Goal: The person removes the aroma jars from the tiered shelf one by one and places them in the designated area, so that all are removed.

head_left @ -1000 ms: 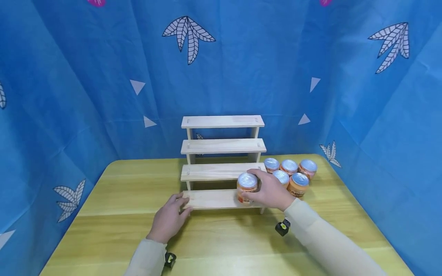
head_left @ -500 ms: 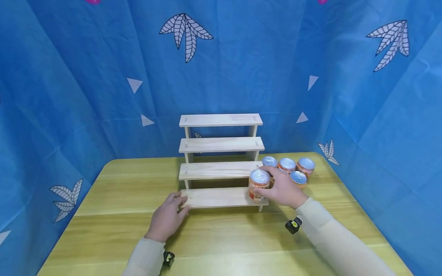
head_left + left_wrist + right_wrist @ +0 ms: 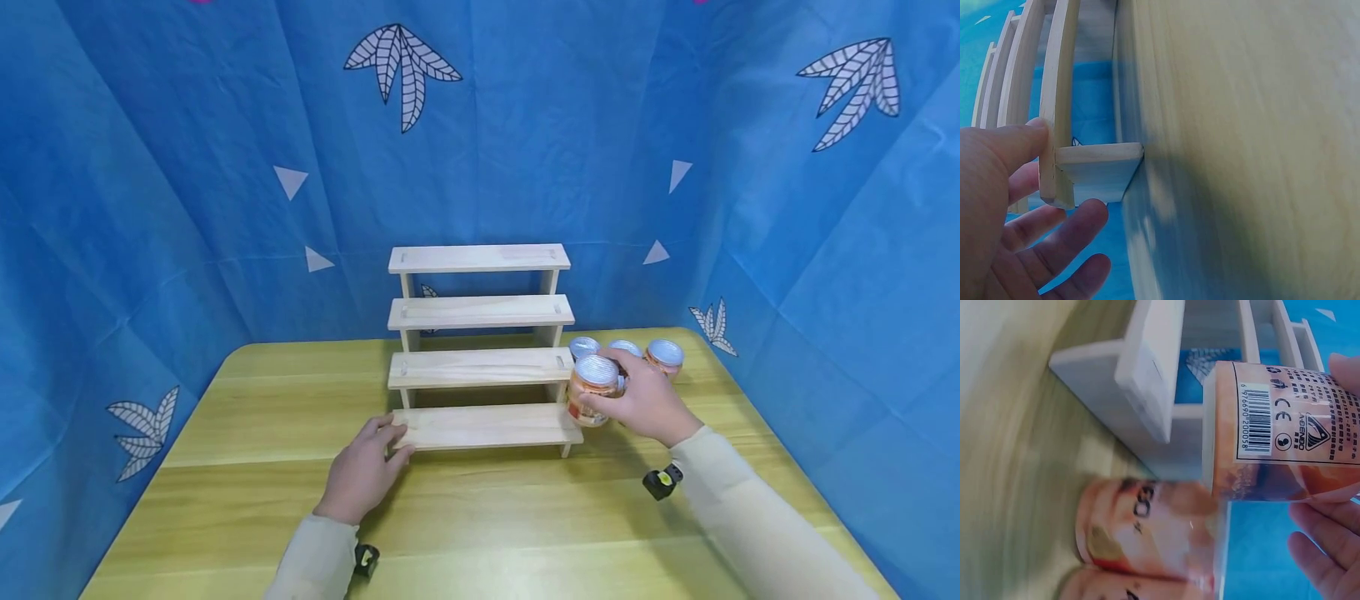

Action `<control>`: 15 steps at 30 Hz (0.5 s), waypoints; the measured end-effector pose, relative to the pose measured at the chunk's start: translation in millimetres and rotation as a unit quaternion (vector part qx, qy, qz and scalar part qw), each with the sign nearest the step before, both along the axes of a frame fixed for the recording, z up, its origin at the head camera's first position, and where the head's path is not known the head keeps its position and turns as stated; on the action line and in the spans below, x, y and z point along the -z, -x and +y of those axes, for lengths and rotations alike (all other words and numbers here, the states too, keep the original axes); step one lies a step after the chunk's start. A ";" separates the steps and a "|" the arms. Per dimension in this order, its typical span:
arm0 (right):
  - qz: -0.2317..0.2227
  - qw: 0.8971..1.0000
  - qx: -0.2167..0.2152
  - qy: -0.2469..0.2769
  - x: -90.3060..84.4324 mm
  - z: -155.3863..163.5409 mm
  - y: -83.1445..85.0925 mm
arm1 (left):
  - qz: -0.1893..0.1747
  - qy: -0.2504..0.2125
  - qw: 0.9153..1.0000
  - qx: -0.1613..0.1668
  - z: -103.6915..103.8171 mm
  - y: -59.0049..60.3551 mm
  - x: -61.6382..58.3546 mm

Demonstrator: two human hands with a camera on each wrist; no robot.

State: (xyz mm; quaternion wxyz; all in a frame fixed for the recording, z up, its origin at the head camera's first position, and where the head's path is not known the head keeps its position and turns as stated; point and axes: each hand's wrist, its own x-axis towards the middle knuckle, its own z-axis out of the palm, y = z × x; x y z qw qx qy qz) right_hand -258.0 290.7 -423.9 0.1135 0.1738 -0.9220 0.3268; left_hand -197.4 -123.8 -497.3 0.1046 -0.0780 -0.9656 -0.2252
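Observation:
A pale wooden stepped rack point(image 3: 480, 367) stands on the table in the head view. My left hand point(image 3: 363, 473) pinches the left end of its lowest board point(image 3: 1059, 106), with the thumb on one face and the index finger behind in the left wrist view; the other fingers are spread. With thumb and fingers my right hand point(image 3: 647, 400) grips an orange-labelled can point(image 3: 590, 404) with a silver ridged lid, held upright by the right end of the lowest board. The right wrist view shows a barcode on this can point(image 3: 1297, 425); whether it touches the rack cannot be told.
Several similar cans point(image 3: 664, 356) stand right of the rack, partly hidden by my right hand; two show below the held can in the right wrist view point(image 3: 1154, 528). A blue patterned curtain point(image 3: 480, 167) hangs behind and beside the yellowish wooden table point(image 3: 300, 392).
My right hand has carried the can rightward, from over the right part of the lowest board to beyond that end, in front of the other cans. My left hand has stayed on the rack.

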 end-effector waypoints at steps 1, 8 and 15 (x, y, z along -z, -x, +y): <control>-0.001 1.000 0.003 0.002 -1.0 2.9 0.3 | 0.000 0.000 1.000 0.000 -0.1 0.1 0.1; -0.009 0.999 0.029 0.012 -9.8 22.0 1.9 | -0.001 -0.001 1.000 0.000 -0.8 1.1 0.5; -0.011 0.999 0.042 0.024 -12.4 39.4 3.7 | -0.003 -0.002 1.000 0.004 0.0 0.5 0.1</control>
